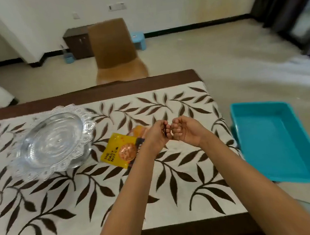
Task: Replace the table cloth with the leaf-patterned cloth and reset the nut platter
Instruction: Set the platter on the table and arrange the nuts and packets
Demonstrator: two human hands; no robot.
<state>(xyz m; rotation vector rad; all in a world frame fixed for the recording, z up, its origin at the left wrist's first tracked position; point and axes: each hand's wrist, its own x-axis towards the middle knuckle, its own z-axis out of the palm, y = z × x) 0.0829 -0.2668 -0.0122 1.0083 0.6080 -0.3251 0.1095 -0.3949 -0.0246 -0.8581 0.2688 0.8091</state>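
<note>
Both hands are raised together above mid-table, knuckles nearly touching. Left hand (158, 134) is cupped narrow around what looks like a few brown nuts, blurry; right hand (184, 130) is curled half-shut, contents unclear, can't tell if it holds anything. Leaf-patterned cloth (119, 191) is already laid flat, matte cream with dark brown leaves, dark table (179, 233) edge showing near and far. Yellow glossy nut packet (120, 151) lies just under and left of the left hand, long axis running near-far, slightly tilted. Nut platter (53, 141), round clear glass with a scalloped lacy rim, sits well left of both hands, looks empty. Left hand is nearer it, so the drop likely goes leftward. Teal plastic tray (276, 142), smooth and rectangular, sits right, off the cloth. Brown chair (114, 47) stands beyond.
</note>
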